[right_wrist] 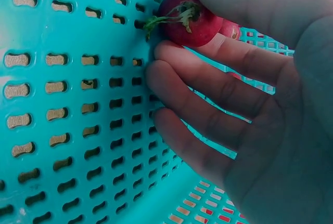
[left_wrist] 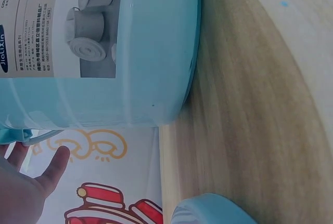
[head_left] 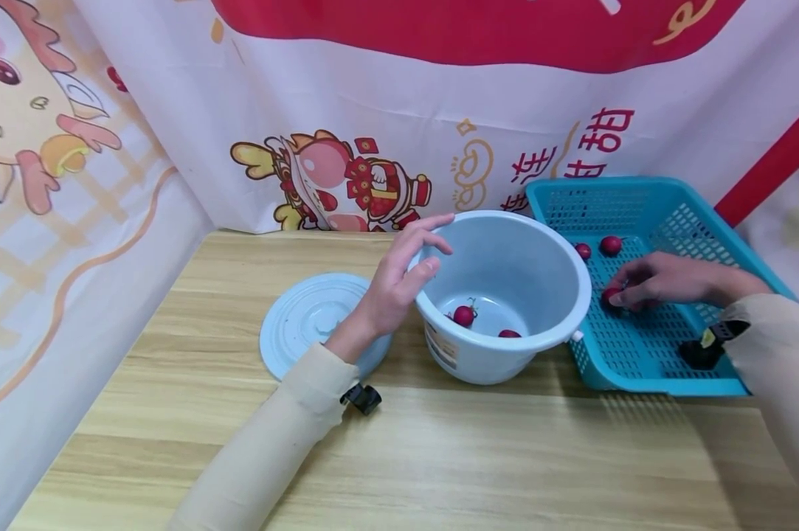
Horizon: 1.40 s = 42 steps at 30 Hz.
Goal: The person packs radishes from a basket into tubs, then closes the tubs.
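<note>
My right hand (head_left: 671, 280) reaches into the teal basket (head_left: 614, 358) and pinches a red radish (right_wrist: 205, 29) between thumb and forefinger. Its green stem stub faces the right wrist camera, and the other fingers extend below it near the perforated basket surface. At the left rim of the light blue bucket (head_left: 499, 361), my left hand (head_left: 395, 280) rests with loosely bent fingers. The left wrist view shows its thumb apart from the bucket wall. Inside the bucket, a radish (head_left: 464, 316) and another radish (head_left: 509, 334), partly hidden by the rim, lie at the bottom.
Two more radishes lie towards the back of the basket, one of them a loose radish (head_left: 610, 245). A round blue lid (head_left: 299, 324) lies on the wooden table (head_left: 439, 457) under my left forearm. A printed curtain (head_left: 399, 96) hangs behind.
</note>
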Available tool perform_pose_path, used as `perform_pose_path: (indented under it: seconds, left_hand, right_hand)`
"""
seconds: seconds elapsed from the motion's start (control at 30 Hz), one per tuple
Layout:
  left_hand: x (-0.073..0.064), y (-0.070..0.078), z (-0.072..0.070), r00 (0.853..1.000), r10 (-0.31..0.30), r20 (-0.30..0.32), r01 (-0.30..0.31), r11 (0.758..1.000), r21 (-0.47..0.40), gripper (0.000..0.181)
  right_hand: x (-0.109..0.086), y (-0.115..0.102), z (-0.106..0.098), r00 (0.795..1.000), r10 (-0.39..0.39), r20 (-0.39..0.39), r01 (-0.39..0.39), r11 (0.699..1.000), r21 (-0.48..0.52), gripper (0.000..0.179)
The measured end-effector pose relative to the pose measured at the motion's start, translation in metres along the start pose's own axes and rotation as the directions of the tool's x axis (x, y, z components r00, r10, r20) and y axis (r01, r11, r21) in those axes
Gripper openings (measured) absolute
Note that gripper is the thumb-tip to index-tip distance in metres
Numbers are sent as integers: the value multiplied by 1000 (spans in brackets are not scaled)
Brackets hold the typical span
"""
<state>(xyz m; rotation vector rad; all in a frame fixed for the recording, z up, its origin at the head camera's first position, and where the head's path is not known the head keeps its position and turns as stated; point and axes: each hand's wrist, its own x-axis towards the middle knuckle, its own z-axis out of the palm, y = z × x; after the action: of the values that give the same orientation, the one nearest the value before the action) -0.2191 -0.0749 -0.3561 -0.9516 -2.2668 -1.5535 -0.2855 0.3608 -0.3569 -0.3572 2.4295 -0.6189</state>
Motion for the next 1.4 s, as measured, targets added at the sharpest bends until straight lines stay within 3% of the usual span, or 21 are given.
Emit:
perform_pose_path:
  seconds: [0.3,0.87,1.4]
  left_hand:
    - [0,1,-1,1000,5,2,-5,1000,-4,40]
    - [0,1,-2,1000,-6,5,6,1000,-2,41]
    - [0,1,-1,1000,3,0,-3,1000,2,41]
  right_hand:
    - [-1,-2,0,1000,1,-4,-1,1000,-17,42]
    - [-2,1,-2,998,36,-48,-36,999,-1,54]
    - [-2,2,0,989,13,-146,-28,994,-103,55]
